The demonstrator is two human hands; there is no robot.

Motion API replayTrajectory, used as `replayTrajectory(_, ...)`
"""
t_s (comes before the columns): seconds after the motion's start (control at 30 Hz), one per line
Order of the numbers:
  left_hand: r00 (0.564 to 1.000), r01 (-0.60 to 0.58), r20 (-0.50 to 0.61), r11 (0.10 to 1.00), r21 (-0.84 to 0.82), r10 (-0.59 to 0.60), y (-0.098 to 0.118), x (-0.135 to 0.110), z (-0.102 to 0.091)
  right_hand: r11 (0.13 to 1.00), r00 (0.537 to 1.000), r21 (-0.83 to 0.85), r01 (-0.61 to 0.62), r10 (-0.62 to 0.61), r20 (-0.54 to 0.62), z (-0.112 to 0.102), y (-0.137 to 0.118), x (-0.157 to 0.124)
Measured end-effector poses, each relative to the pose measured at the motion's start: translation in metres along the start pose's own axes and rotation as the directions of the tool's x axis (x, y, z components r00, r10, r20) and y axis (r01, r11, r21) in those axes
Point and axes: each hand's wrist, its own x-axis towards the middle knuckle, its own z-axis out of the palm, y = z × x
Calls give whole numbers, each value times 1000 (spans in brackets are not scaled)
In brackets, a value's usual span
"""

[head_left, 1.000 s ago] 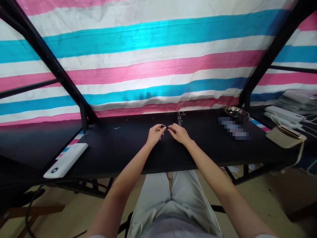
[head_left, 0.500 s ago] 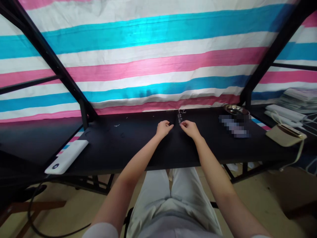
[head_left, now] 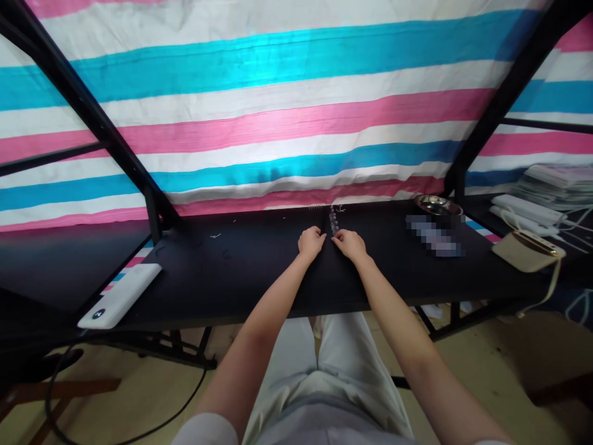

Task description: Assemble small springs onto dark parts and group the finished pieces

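My right hand [head_left: 351, 245] is closed in a pinch at the near end of a narrow strip of clear, bead-like pieces [head_left: 333, 217]. The strip lies lengthwise on the black table [head_left: 250, 272], running toward its back edge. Just left of it, my left hand [head_left: 312, 243] rests with its fingers pressed together; whatever they hold is too small to make out. The fingertips of both hands are close but apart. Beyond them, near the back edge, lie a row of tiny pale pieces [head_left: 315, 207] and a few thin white bits [head_left: 340, 209].
A white box-like device [head_left: 121, 296] sits at the left end. On the right are a shiny metal bowl [head_left: 438, 206], a blurred-out item [head_left: 434, 237] and a cream pouch [head_left: 528, 250] with a strap. Striped sheeting [head_left: 296, 123] hangs behind, between black frame bars [head_left: 491, 105].
My left hand has shifted slightly right, narrowing the gap to my right hand. My right hand stays by the strip's near end. The whole view has moved a little.
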Motion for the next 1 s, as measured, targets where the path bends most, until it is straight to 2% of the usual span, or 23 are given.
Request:
replayTrajectory(0.23, 1000, 7, 17, 991, 132, -9, 2, -3, 2, 999, 999, -11, -36, 36, 29, -1, 2, 1)
replayTrajectory(0.4, 997, 46, 46, 985, 164, -54, 4, -4, -4, 999, 1000, 29, -12, 12, 17, -2, 2, -2)
replayTrajectory(0.73, 996, 60, 57, 990, 128, -68, 1, -10, -2, 1000, 1000, 31, -3, 2, 7, -6, -2, -8)
replayTrajectory(1.0, 999, -19, 40, 999, 31, 18, -8, -19, -6, 1000, 1000, -11, -18, 18, 8, -5, -3, -10)
